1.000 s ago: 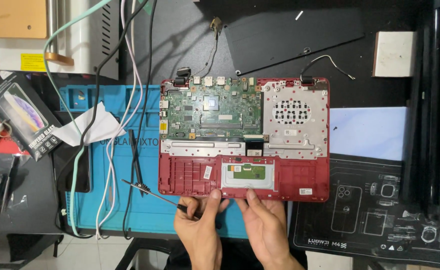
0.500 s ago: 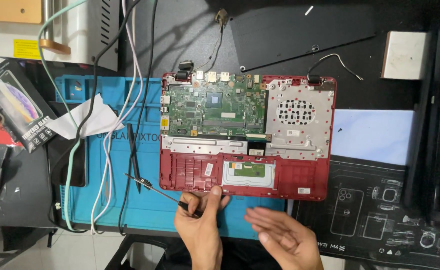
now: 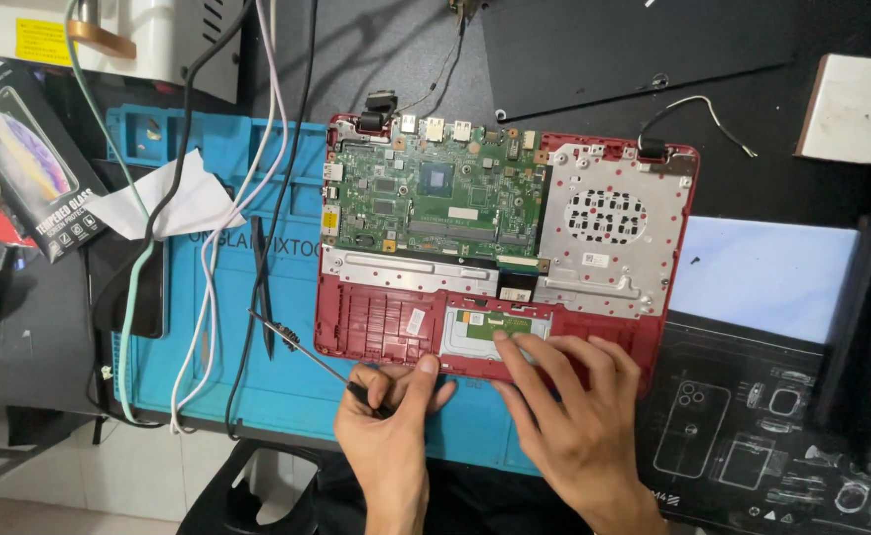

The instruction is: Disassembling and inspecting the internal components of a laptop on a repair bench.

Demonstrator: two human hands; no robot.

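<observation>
An opened red laptop base lies on a blue work mat, its green circuit board and silver metal plate exposed. My left hand sits at the laptop's front edge, holding a thin screwdriver whose shaft points up and left over the mat. My right hand rests on the laptop's front right, fingers spread, fingertips touching the touchpad board.
Several cables trail down across the mat. A black pen-like tool and a white paper lie on the mat. A boxed screen protector is at the left, a white block at top right, a black printed mat at the right.
My right hand moved from below the laptop's edge back up onto the touchpad area. The left hand kept the screwdriver in about the same place.
</observation>
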